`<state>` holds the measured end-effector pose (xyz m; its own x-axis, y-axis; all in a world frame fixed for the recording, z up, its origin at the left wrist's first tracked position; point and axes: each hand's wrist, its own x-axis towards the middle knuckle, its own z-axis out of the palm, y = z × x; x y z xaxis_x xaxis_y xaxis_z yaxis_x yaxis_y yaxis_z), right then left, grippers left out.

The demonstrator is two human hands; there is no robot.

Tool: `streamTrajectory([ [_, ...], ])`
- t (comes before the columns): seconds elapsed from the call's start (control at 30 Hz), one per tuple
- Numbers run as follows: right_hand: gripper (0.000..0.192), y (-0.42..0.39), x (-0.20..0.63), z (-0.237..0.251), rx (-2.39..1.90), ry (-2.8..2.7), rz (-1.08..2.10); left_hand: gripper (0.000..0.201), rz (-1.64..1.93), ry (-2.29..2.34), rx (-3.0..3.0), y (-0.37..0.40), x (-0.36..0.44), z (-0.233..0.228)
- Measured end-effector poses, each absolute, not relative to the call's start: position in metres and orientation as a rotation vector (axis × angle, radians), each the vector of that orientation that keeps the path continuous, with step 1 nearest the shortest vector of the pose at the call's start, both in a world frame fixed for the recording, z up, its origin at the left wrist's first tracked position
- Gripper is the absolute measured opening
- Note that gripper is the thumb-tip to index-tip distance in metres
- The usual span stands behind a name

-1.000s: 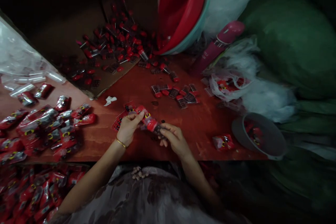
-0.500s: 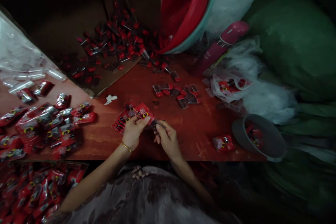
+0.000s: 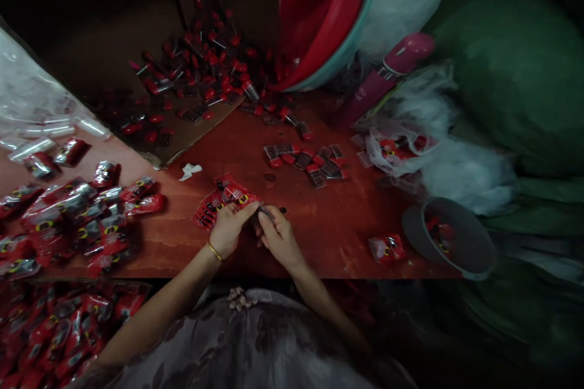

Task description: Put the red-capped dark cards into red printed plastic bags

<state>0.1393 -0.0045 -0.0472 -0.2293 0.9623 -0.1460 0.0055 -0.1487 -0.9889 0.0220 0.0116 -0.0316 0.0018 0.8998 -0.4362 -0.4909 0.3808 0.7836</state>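
My left hand [image 3: 227, 230], with a gold bracelet on its wrist, is closed in a pinch over the table's near part. Close on its right, my right hand [image 3: 279, 240] is closed too, its fingertips meeting the left thumb. Between them is a small dark piece [image 3: 263, 211], largely covered by the fingers. Just beyond the left fingers, red printed cards [image 3: 235, 191] with black and yellow marks overlap each other; whether that hand touches them I cannot tell. Small clear pieces with dark contents and red ends [image 3: 303, 161] lie farther off.
Filled red packets [image 3: 109, 231] are heaped on the left, more below the table edge [image 3: 55, 328]. A cardboard box [image 3: 201, 134] spills red-capped pieces. Tilted basins [image 3: 335, 30], a pink bottle [image 3: 378, 82], a plastic bag [image 3: 396, 158] and a grey tub [image 3: 410, 240] stand right.
Both hands have shifted slightly left and drawn closer together. The red card, earlier plainly under the left thumb, now shows less. A small dark spot now appears beside the right fingers.
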Motion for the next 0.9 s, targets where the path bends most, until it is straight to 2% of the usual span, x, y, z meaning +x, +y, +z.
streamTrajectory([
  [0.1, 0.023, -0.002, 0.141, -0.046, -1.147, -1.325, 1.585, 0.029, 1.154, 1.043, 0.456, 0.012, 0.020, -0.027],
  [0.3, 0.020, -0.007, 0.137, -0.046, -1.195, -1.522, 1.320, 0.035, 1.232, 1.053, 0.346, 0.008, 0.029, -0.025],
  [0.4, 0.020, -0.010, 0.131, -0.047, -1.177, -1.425, 1.364, 0.030, 1.182, 1.063, 0.412, 0.004, 0.028, -0.029],
  [0.57, 0.023, -0.007, 0.127, -0.043, -1.040, -1.308, 1.575, 0.034, 1.095, 1.014, 0.464, 0.002, 0.017, -0.023],
  [0.73, 0.019, -0.005, 0.127, -0.040, -1.115, -1.372, 1.413, 0.036, 1.190, 0.926, 0.444, 0.001, 0.014, -0.019],
  [0.9, 0.021, -0.004, 0.120, -0.043, -1.107, -1.331, 1.486, 0.032, 1.142, 0.958, 0.453, -0.007, 0.011, -0.020],
])
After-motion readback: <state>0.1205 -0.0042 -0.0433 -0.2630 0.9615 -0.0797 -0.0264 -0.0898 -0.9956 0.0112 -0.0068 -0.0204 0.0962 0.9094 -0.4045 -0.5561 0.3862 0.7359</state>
